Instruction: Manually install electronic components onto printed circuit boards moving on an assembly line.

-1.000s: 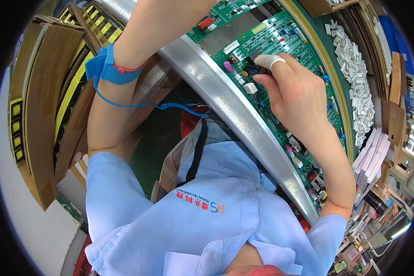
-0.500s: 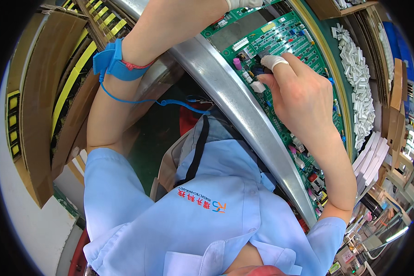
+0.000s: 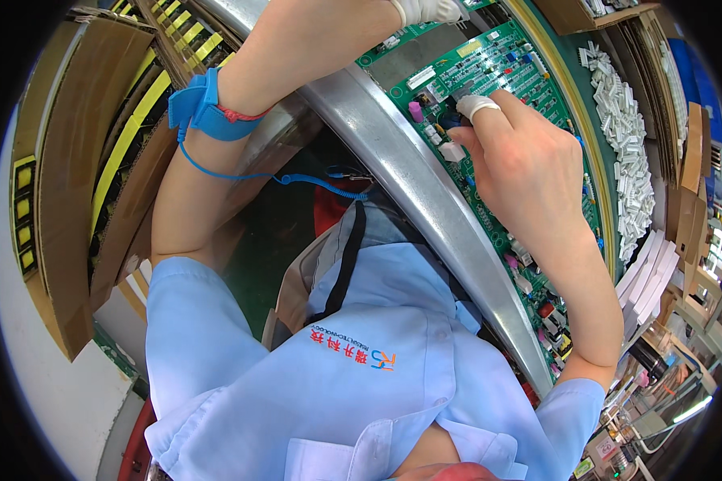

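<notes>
My right hand (image 3: 529,156) is over a green circuit board (image 3: 489,64), thumb and index finger pinched on a dark component (image 3: 455,120) at the board's near edge. A white finger cot (image 3: 477,107) covers the index fingertip. Close to that pinch are a pink-purple part (image 3: 415,111) and a white block-shaped connector (image 3: 452,151). My left hand (image 3: 361,22) reaches across the upper edge of the view, with white cots on its fingers. Its fingertips are largely cut off, so its grip is hidden. A blue wrist strap (image 3: 217,108) with a coiled cord circles my left wrist.
A wide metal rail (image 3: 425,152) runs between me and the boards. Beyond them, many white parts (image 3: 622,144) lie heaped behind a yellowish rail (image 3: 598,152). Cardboard dividers (image 3: 88,160) and yellow-and-black parts stand at left. White trays (image 3: 650,276) are stacked at right.
My left hand has shifted slightly to the right, showing more of its white cots. The right hand stays at nearly the same spot, still pinching.
</notes>
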The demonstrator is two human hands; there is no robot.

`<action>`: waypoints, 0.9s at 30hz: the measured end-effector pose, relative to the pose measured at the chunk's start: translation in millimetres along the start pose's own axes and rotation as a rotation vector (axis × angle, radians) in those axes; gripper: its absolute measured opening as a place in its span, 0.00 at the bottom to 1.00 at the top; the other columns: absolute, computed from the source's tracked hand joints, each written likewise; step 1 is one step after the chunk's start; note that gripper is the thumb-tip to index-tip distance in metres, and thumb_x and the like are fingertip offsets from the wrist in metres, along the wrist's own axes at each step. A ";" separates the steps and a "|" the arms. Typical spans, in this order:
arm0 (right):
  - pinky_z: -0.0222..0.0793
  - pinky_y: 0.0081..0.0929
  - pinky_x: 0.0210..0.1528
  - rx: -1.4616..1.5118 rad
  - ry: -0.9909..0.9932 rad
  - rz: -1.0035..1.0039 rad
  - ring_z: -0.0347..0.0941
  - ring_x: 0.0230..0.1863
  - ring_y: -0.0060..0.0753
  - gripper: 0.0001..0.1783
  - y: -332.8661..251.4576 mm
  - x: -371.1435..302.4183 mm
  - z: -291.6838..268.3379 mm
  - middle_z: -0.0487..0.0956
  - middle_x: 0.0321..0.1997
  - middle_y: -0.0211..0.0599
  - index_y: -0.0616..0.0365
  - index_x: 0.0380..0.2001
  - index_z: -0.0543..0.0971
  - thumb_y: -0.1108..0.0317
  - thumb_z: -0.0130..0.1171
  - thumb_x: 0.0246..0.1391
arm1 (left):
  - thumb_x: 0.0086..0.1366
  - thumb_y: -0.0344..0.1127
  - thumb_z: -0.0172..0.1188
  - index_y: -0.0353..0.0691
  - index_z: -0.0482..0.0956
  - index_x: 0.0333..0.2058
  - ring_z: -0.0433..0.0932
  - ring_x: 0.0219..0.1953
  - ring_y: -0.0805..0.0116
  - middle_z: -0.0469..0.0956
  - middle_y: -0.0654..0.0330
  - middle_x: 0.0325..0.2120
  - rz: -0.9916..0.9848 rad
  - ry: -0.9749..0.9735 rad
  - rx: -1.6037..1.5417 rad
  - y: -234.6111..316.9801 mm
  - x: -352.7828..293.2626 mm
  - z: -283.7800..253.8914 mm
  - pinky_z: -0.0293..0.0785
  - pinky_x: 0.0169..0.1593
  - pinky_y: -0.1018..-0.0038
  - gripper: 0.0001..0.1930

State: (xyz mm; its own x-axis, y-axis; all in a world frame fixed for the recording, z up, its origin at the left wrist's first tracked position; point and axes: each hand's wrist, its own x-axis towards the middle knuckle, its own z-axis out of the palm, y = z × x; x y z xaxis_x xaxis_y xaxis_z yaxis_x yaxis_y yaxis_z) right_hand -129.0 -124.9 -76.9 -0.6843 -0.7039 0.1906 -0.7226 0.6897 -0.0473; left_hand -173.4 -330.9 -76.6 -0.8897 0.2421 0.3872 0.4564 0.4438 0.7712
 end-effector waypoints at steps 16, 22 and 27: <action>0.72 0.33 0.27 -0.027 -0.023 0.018 0.76 0.27 0.38 0.03 -1.7 2.6 -2.9 0.73 0.24 0.39 0.60 0.23 0.74 0.73 0.57 0.43 | 0.58 0.33 0.65 0.35 0.81 0.41 0.81 0.35 0.66 0.82 0.52 0.34 -0.019 -0.021 -0.001 -4.4 -2.8 0.8 0.76 0.40 0.75 0.13; 0.70 0.33 0.30 0.388 -0.047 0.280 0.76 0.27 0.39 0.09 14.1 -0.5 -2.5 0.78 0.28 0.40 0.60 0.34 0.80 0.72 0.63 0.47 | 0.58 0.32 0.65 0.34 0.80 0.41 0.82 0.34 0.64 0.82 0.51 0.31 0.022 0.018 -0.036 -14.4 -7.6 -1.0 0.76 0.37 0.74 0.13; 0.67 0.27 0.27 0.353 -0.067 0.318 0.72 0.23 0.34 0.10 8.8 -0.3 -6.2 0.76 0.27 0.38 0.62 0.35 0.81 0.74 0.64 0.46 | 0.58 0.33 0.62 0.31 0.79 0.39 0.81 0.32 0.57 0.80 0.46 0.30 0.136 0.043 -0.076 -24.9 -12.7 -2.3 0.75 0.37 0.70 0.12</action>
State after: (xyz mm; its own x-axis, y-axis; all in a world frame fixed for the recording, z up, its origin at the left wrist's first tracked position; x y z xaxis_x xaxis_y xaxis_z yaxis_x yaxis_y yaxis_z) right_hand -134.5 -117.5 -71.4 -0.8730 -0.4852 0.0494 -0.4580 0.7807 -0.4251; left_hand -173.5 -347.0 -99.6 -0.8203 0.2576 0.5106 0.5716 0.3428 0.7455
